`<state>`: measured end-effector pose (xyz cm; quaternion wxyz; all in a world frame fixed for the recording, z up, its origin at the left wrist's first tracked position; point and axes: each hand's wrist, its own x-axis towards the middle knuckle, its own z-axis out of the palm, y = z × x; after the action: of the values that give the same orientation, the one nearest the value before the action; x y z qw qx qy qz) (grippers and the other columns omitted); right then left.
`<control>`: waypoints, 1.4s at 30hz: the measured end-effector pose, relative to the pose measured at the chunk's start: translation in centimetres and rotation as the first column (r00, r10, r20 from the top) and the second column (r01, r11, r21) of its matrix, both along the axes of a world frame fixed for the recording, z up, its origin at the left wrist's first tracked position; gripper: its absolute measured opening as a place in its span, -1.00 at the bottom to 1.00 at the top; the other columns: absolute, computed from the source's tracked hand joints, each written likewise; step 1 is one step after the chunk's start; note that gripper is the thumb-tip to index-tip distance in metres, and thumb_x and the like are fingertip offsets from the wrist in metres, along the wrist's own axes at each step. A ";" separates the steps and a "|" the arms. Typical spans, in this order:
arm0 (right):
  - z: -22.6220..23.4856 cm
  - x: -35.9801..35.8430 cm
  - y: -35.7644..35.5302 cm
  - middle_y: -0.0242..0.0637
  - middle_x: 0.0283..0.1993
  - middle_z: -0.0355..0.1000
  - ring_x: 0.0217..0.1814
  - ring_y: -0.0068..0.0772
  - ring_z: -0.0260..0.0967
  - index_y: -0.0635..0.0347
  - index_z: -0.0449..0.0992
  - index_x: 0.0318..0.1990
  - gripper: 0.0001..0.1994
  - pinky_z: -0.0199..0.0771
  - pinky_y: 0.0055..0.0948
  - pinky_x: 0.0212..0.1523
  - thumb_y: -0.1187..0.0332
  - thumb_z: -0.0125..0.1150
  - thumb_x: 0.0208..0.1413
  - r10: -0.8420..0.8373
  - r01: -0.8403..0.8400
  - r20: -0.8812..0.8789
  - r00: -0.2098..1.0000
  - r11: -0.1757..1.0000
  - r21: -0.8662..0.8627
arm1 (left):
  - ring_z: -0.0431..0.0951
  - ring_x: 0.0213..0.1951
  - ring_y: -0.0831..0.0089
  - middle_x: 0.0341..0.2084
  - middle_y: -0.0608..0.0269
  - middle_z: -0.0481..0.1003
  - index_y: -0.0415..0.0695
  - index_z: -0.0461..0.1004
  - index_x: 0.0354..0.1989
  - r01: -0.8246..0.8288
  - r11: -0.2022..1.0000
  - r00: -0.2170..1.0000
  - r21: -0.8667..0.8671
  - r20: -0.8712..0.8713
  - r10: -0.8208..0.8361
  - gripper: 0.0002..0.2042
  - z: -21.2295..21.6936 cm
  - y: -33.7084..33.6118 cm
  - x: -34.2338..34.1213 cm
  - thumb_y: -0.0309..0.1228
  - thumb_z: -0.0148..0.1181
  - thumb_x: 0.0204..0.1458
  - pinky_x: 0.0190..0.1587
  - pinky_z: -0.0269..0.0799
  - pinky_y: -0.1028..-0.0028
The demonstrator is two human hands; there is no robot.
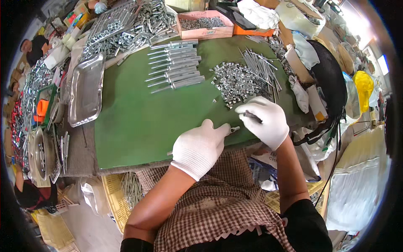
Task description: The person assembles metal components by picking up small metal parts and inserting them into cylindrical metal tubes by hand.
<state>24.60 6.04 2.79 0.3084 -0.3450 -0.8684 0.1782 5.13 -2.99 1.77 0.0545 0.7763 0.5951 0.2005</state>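
At the green-covered table [134,126], the white-gloved left hand [200,147] grips a grey metal sleeve bolt [232,129], the right hand [264,119] pinches a thin rod [252,116]. Nine assembled bolts [176,67] lie in a row; a large heap of small silver nuts [237,82] and loose steel rods [262,69] remains.

White gloves [200,148], green mat [134,122], brown-checked apron [218,201], seemingly silvery sleeves [237,82].

Workbench with green mat [134,122]. On the mat: a row of sleeved bolts [176,65] near the far edge; a heap of small nuts [235,82] toward the right edge, with a bundle of thin rods [262,69] touching it on the right. Steel tray [86,90] along the mat's left edge. Pink box [205,26] of parts at the far edge.
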 end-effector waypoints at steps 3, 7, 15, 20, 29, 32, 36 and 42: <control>-0.2 0.7 0.0 -0.32 -0.36 0.51 -0.32 -0.28 0.48 0.10 0.62 -0.26 -0.84 0.50 -0.36 -0.30 0.44 0.29 -0.05 0.029 -0.028 0.012 1.000 0.999 -0.038 | 0.50 -0.59 0.21 -0.51 0.22 0.39 0.15 0.58 -0.14 -0.023 0.998 1.000 -0.061 -0.012 0.022 -0.80 0.3 0.0 0.2 -0.32 0.17 0.05 -0.53 0.47 0.28; -0.2 0.6 -1.3 -0.29 -0.31 0.49 -0.25 -0.20 0.48 0.09 0.59 -0.27 -0.86 0.50 -0.31 -0.26 0.42 0.29 -0.04 0.091 -0.077 0.080 0.993 0.984 -0.160 | 0.51 -0.58 0.18 -0.51 0.19 0.39 0.15 0.57 -0.15 -0.017 0.996 0.999 -0.089 -0.033 0.014 -0.81 0.6 0.1 0.3 -0.32 0.15 0.06 -0.53 0.48 0.26; 0.0 -1.5 1.1 -0.29 -0.28 0.46 -0.22 -0.18 0.48 0.01 0.56 -0.24 -0.87 0.50 -0.25 -0.24 0.36 0.18 0.05 0.130 -0.140 0.161 0.978 0.989 0.053 | 0.51 -0.59 0.16 -0.50 0.16 0.40 0.13 0.55 -0.15 -0.019 0.995 1.000 -0.093 -0.007 0.019 -0.82 0.4 0.0 0.0 -0.31 0.13 0.08 -0.55 0.47 0.24; -0.7 -4.1 4.8 -0.34 -0.24 0.46 -0.19 -0.21 0.49 -0.01 0.56 -0.24 -0.88 0.55 -0.26 -0.18 0.35 0.17 0.05 0.157 -0.251 0.417 0.895 0.951 0.179 | 0.52 -0.59 0.17 -0.51 0.16 0.40 0.13 0.55 -0.15 -0.010 0.996 1.000 -0.087 -0.007 0.009 -0.82 0.3 0.2 0.2 -0.31 0.12 0.09 -0.54 0.49 0.25; -0.4 -3.5 4.7 -0.33 -0.29 0.43 -0.23 -0.19 0.48 0.05 0.54 -0.33 -0.93 0.51 -0.25 -0.22 0.35 0.22 0.01 0.187 -0.241 0.370 0.910 0.965 0.104 | 0.51 -0.60 0.17 -0.51 0.18 0.39 0.15 0.56 -0.12 -0.012 0.995 1.000 -0.103 -0.021 0.010 -0.79 0.2 0.1 -0.1 -0.30 0.13 0.08 -0.55 0.48 0.25; 0.1 -0.6 2.1 -0.30 -0.32 0.48 -0.30 -0.18 0.48 0.07 0.55 -0.36 -0.92 0.51 -0.30 -0.28 0.41 0.27 -0.06 0.135 -0.118 0.228 0.964 0.989 -0.084 | 0.50 -0.60 0.17 -0.51 0.17 0.38 0.14 0.55 -0.10 -0.035 0.992 0.998 -0.117 -0.049 0.030 -0.78 0.5 -0.3 0.3 -0.31 0.14 0.07 -0.55 0.47 0.25; -0.4 0.6 -0.3 -0.27 -0.36 0.46 -0.31 -0.15 0.47 0.09 0.51 -0.36 -0.87 0.48 -0.27 -0.30 0.44 0.30 -0.13 0.163 -0.154 0.069 0.984 0.981 -0.116 | 0.49 -0.61 0.16 -0.51 0.17 0.38 0.14 0.55 -0.08 -0.016 0.995 1.000 -0.099 -0.025 0.014 -0.77 0.5 -0.4 0.5 -0.31 0.14 0.07 -0.56 0.45 0.25; -0.5 -0.3 -1.3 -0.21 -0.35 0.39 -0.35 -0.05 0.44 0.09 0.48 -0.39 -0.85 0.45 -0.11 -0.35 0.29 0.28 -0.09 0.119 -0.112 0.257 0.959 0.993 -0.043 | 0.48 -0.62 0.16 -0.51 0.16 0.38 0.12 0.54 -0.06 -0.024 0.996 0.999 -0.088 -0.031 0.022 -0.75 0.3 -0.4 0.5 -0.33 0.14 0.07 -0.57 0.43 0.26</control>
<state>24.33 4.73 2.28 0.1764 -0.3184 -0.9173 0.1616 5.61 -3.44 2.04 0.0778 0.7691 0.6131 0.1630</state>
